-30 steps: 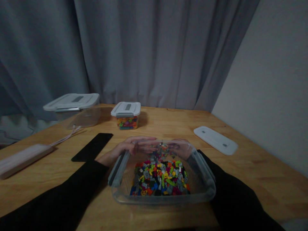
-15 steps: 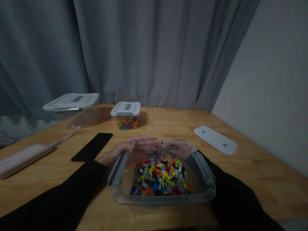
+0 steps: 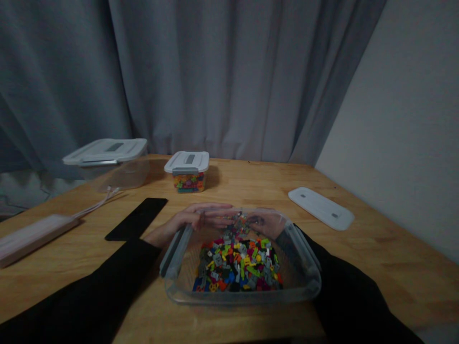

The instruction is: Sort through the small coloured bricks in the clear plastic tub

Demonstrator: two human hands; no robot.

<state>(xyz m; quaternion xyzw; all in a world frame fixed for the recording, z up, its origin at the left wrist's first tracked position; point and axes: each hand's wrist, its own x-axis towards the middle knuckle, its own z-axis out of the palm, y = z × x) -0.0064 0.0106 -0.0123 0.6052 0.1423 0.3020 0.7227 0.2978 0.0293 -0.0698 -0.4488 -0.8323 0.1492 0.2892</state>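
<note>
In front of me stands a clear plastic box (image 3: pixel 236 298) without a lid, holding a heap of small multicoloured building bricks (image 3: pixel 238 267). My left hand (image 3: pixel 199 217) reaches round its left side to the far end, with fingers stretched out flat towards the right. Round the other side comes my right hand (image 3: pixel 267 223), seen blurred through the plastic, its fingers bent towards the middle. Between the two hands more small pieces (image 3: pixel 241 223) show through the far wall. Whether the right fingers grip anything is hidden.
A black flat panel (image 3: pixel 138 220) and a pale power strip (image 3: pixel 39 234) with a cable lie left. Behind stand a large lidded clear box (image 3: pixel 124 174) and a smaller lidded box (image 3: pixel 190 181) of colourful pieces. A white lid (image 3: pixel 321 208) lies right. Grey curtains (image 3: pixel 215 81) hang behind the wooden table.
</note>
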